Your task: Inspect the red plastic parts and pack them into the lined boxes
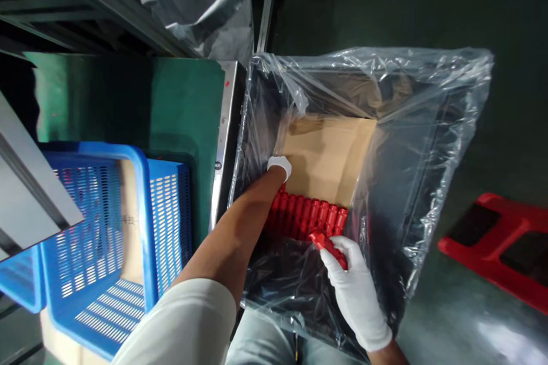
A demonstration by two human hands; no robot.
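My right hand (pixel 357 291), in a white glove, is closed on a red plastic part (pixel 329 248) above the near side of a plastic-lined box (pixel 428 182). Just beyond it, several similar red parts (pixel 306 214) stand side by side in a row inside the box. My left hand (pixel 279 166), also gloved, reaches into the left side of the box beside a brown cardboard sheet (pixel 327 154). Only the glove's cuff shows clearly there; the fingers are hidden.
Left of the box is a green work surface (pixel 184 102) with a metal edge (pixel 222 142). Blue slotted baskets (pixel 148 228) stand at the lower left. On the floor at right is a red stool-like object (pixel 496 239). Grey sheeting (pixel 205 0) hangs at the top.
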